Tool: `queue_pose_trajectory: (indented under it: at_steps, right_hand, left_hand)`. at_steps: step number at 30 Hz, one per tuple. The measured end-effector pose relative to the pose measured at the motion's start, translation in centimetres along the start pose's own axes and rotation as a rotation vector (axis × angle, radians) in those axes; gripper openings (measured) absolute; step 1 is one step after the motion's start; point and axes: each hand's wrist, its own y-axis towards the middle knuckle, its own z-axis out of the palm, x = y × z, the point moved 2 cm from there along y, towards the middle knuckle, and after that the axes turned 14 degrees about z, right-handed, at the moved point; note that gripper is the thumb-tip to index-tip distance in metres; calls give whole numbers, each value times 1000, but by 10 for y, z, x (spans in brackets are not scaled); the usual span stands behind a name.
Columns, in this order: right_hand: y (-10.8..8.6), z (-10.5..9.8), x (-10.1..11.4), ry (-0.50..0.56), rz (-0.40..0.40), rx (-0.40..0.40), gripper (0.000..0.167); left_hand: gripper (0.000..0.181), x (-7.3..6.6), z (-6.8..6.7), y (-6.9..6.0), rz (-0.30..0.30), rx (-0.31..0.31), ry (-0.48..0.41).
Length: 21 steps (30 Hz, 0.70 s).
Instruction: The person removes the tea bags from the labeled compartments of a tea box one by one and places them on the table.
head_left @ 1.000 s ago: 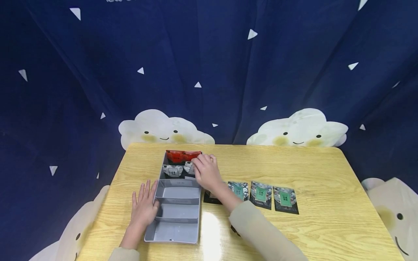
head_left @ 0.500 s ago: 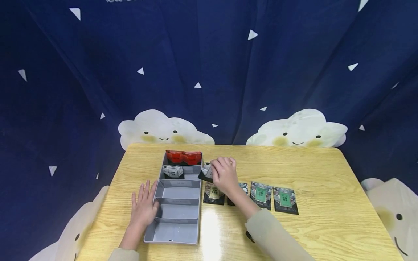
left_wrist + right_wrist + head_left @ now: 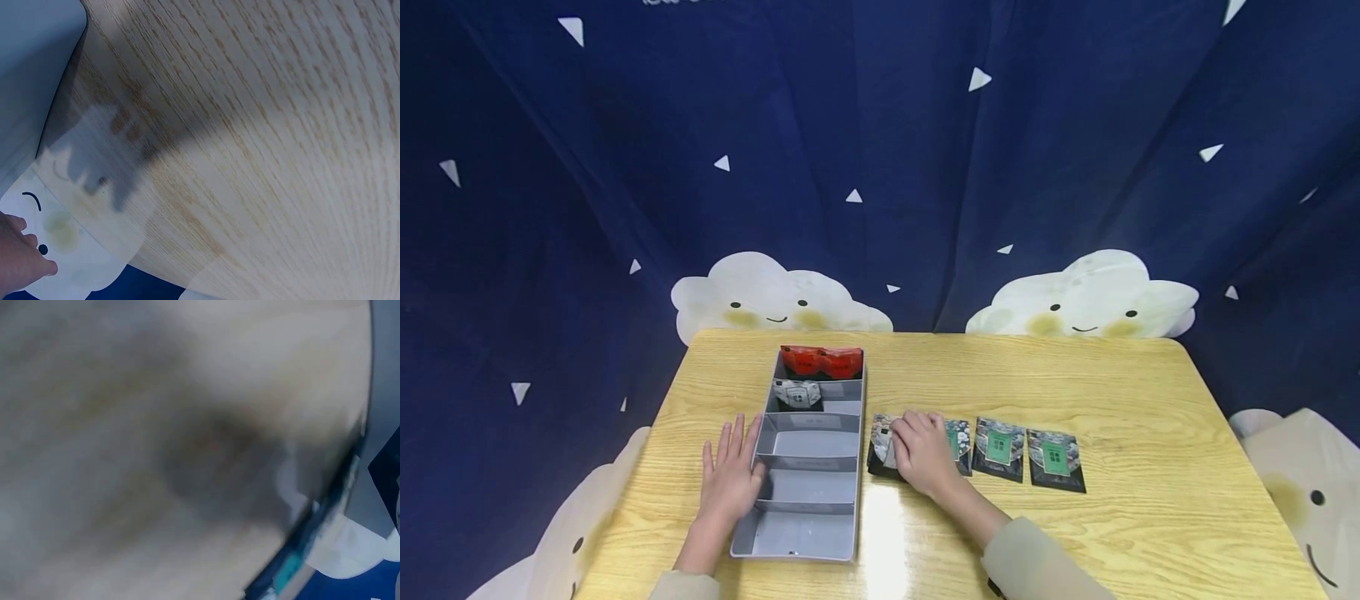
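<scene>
Head view: the light yellow wood-grain surface (image 3: 1150, 400) carried a long grey plastic tray (image 3: 805, 535) toward its left edge. Right hand (image 3: 922, 454) was just right of the tray's right edge, its grip pinching a flat dark packet with a pale label (image 3: 889, 458), low over the surface. A dark packet with a green label (image 3: 962, 440) was partly covered by this hand; two flat black packets with green labels (image 3: 1056, 458) lay farther toward the surface's right edge. Left hand (image 3: 730, 479) lay against the tray's left edge, grip unclosed, fingers extended. Two red packets (image 3: 841, 363) stood in the compartment nearest the surface's far edge; one white-and-black packet (image 3: 799, 395) was in the next, at left.

Left wrist view: left hand's fingertips at lower left; tray wall at upper left.

Right wrist view: blurred; a dark packet edge with a teal patch (image 3: 289, 570) showed at lower right. Grip state could not be told here.
</scene>
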Motion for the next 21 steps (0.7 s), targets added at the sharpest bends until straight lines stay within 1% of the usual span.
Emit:
queue_pose_trajectory:
  at_steps: [3,8,14,19,21]
  right_hand:
    - [-11,7,-2,8,9,29,13]
    - [-28,19,-4,-19,31,89,12]
    - [-44,30,-4,-115,28,172,13]
    - [-52,38,-3,-170,19,194,10]
    - [-54,41,-2,-185,11,190,9]
  left_hand:
    - [67,0,0,0,-1,3,-1]
    - [67,0,0,0,-3,-3,3]
    - [67,-1,0,1,-2,-8,7]
    - [67,0,0,0,-6,-7,5]
    - [67,0,1,1,-7,-5,4]
